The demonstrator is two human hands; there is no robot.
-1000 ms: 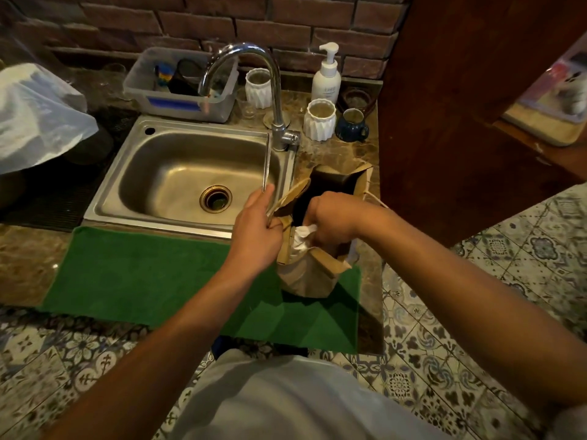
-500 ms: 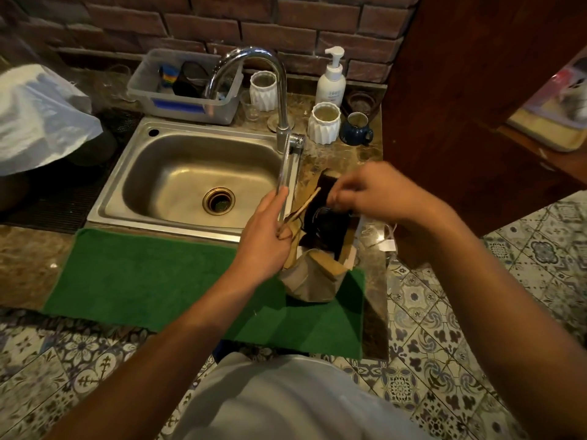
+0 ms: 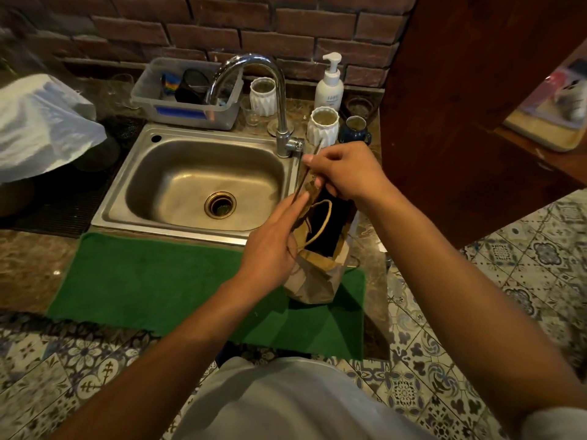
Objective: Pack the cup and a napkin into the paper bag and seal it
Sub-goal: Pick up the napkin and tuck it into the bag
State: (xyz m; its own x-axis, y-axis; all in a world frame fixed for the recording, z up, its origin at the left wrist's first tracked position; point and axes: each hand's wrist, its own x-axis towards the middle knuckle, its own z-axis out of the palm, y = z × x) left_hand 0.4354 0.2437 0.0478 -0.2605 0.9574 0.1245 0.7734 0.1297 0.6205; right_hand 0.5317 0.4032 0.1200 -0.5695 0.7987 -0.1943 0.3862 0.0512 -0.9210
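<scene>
Where it hovered before, the right hand [image 3: 341,168] now pinches the paper bag [image 3: 313,274] rim alongside the gripping left hand [image 3: 273,246].

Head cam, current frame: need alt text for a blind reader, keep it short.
Both hands hold the top edges of an open brown paper bag standing on a green mat beside a steel sink; the left hand grips the near side, the right hand pinches the far edge. The bag's inside is dark.
</scene>
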